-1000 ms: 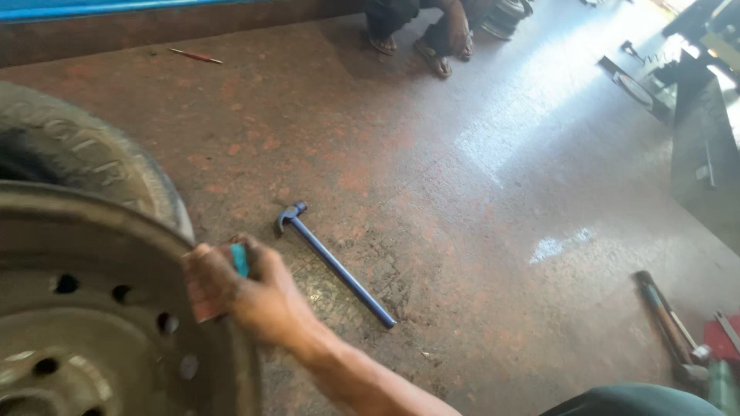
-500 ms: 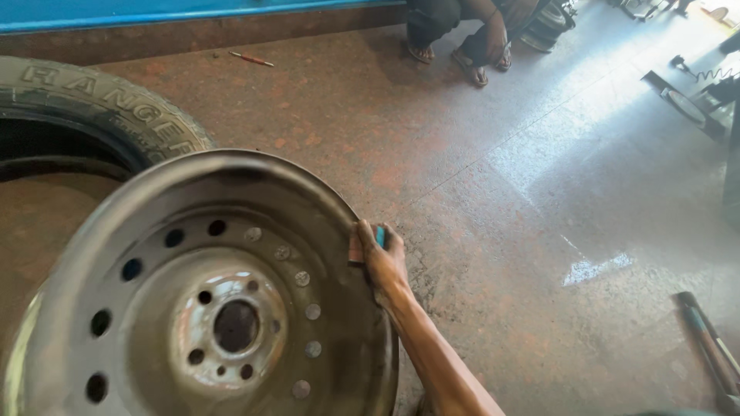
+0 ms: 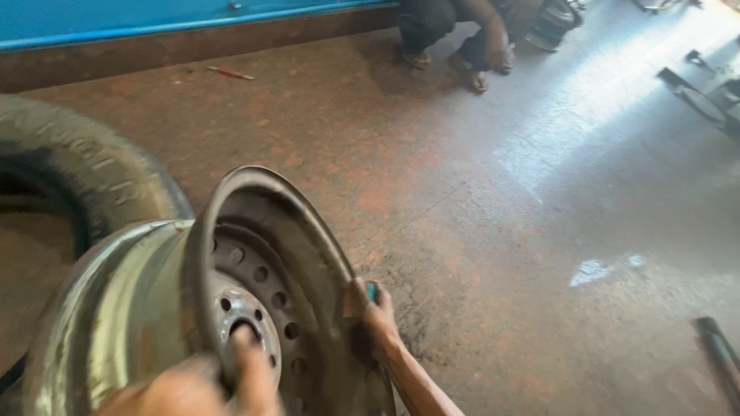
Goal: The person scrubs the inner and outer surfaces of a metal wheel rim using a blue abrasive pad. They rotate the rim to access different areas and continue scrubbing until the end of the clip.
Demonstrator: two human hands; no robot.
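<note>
We see the steel wheel (image 3: 231, 308) has tipped up on its edge since a moment ago. At the far left lies the tire (image 3: 85, 169), already off. Our left hand (image 3: 193, 385) hooks a finger in the hub hole. Our right hand (image 3: 374, 312) grips the rim and a small teal thing (image 3: 372, 291). A person (image 3: 462, 31) squats far behind on the floor (image 3: 501, 192).

Daylight from the upper right glares white across the floor (image 3: 617, 131), while the near hand (image 3: 193, 389) blurs.
</note>
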